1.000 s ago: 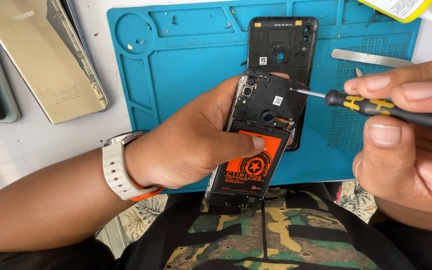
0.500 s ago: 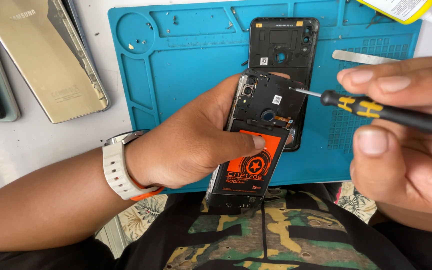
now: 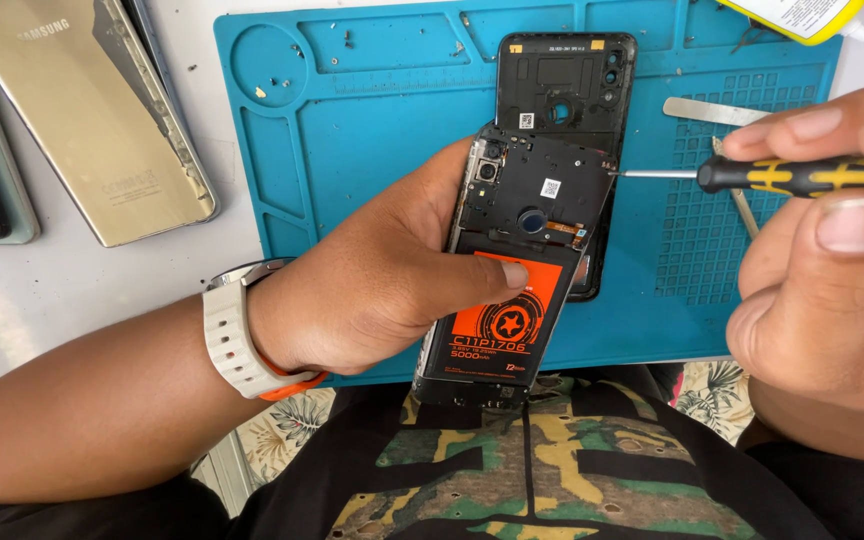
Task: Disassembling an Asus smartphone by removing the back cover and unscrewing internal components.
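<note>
The left hand (image 3: 372,290) clasped an opened black phone (image 3: 517,270), camera end away; the right hand (image 3: 832,260) pinched a yellow-striped black screwdriver (image 3: 752,176), its slim steel tip pointing left.

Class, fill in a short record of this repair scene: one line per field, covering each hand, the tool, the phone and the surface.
Left hand: grips opened phone, thumb on orange battery
Right hand: holds screwdriver
Screwdriver tip: at the phone's upper right edge
Back cover: lies on blue mat, behind the phone
Metal pry tool: on the mat, right
Gold phone: on the table, left
Wrist: white watch
</note>
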